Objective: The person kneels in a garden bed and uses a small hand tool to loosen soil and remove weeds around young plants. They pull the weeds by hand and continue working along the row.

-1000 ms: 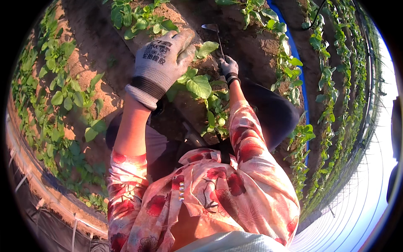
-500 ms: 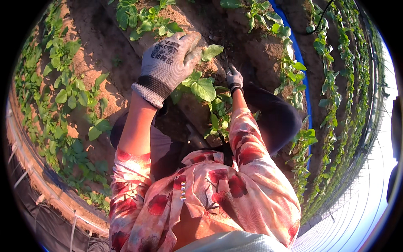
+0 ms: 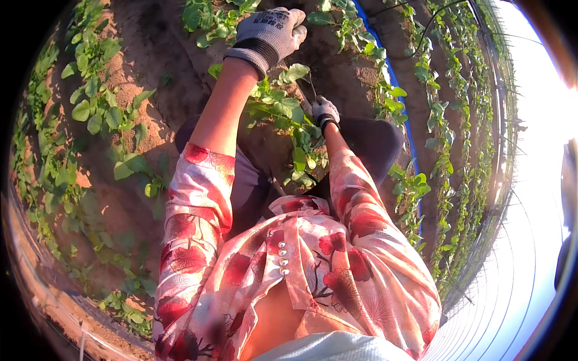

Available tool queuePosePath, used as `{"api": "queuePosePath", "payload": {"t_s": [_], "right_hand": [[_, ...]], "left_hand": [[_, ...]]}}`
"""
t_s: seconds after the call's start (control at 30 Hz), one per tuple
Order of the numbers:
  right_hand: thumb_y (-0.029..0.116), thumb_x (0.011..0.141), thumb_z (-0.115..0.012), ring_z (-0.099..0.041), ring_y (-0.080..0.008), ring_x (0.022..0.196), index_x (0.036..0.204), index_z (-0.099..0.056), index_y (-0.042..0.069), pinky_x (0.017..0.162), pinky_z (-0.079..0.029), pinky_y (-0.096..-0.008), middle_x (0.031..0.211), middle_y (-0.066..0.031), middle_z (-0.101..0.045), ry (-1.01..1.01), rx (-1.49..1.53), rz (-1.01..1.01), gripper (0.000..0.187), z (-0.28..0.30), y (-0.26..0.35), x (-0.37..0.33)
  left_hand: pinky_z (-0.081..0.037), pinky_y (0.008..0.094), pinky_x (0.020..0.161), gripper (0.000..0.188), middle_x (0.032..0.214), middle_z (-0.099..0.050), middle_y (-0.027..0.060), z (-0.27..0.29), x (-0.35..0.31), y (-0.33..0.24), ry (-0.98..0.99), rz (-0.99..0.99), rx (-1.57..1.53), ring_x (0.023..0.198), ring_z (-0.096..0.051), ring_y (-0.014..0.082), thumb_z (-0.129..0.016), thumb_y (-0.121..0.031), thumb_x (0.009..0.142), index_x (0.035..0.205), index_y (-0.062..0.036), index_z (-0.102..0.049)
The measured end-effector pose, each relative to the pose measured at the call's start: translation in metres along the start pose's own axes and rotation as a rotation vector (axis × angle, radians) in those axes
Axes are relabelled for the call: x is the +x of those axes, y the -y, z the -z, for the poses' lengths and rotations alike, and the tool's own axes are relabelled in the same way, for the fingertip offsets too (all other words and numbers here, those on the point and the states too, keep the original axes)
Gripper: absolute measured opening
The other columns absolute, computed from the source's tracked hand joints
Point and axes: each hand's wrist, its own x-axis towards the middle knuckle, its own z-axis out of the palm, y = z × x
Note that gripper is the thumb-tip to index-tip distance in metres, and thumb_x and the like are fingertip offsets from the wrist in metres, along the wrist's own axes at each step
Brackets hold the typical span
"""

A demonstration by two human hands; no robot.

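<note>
My left hand, in a grey knitted work glove with a dark cuff band, is stretched out over the soil past the near plants. Its fingers are curled closed, and anything inside them is hidden. My right hand, gloved the same way, is lower and to the right, closed round a thin, dark, rod-like tool that points up and away. Just left of this tool grows a row of leafy green plants, one broad leaf reaching between my two hands.
More leafy plants stand beyond my left hand. A blue hose or strip runs along the right, with further crop rows past it. Another planted row lies on the left. My knees flank the near plants.
My left hand has moved away from me and slightly right, off the broad leaf. My right hand stays low, and its tool now shows more clearly. The whole view has shifted a little.
</note>
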Motion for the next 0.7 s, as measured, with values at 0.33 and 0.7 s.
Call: {"api": "queuePosePath", "payload": {"t_s": [0.33, 0.7], "right_hand": [[0.028, 0.081, -0.055, -0.064, -0.0203, 0.068, 0.107, -0.064, 0.018, 0.064, -0.05, -0.033, 0.08, -0.0088, -0.067, -0.082, 0.388, -0.043, 0.029, -0.014, -0.03, 0.006], [0.022, 0.086, -0.054, -0.055, -0.0139, 0.046, 0.117, -0.059, 0.012, 0.041, -0.043, -0.0284, 0.064, -0.0049, -0.06, 0.035, 0.705, -0.133, 0.033, -0.035, -0.056, 0.027]], "left_hand": [[-0.043, 0.0393, 0.089, 0.038, 0.108, -0.064, 0.0035, -0.011, 0.0, -0.014, 0.176, 0.016, 0.086, 0.103, -0.059, 0.0225, -0.053, -0.041, 0.084, 0.115, -0.02, -0.058], [-0.047, 0.041, 0.084, 0.034, 0.105, -0.064, 0.0067, -0.014, -0.005, -0.012, 0.152, -0.027, 0.092, 0.098, -0.06, 0.0257, -0.053, -0.036, 0.085, 0.113, -0.0162, -0.06]]}}
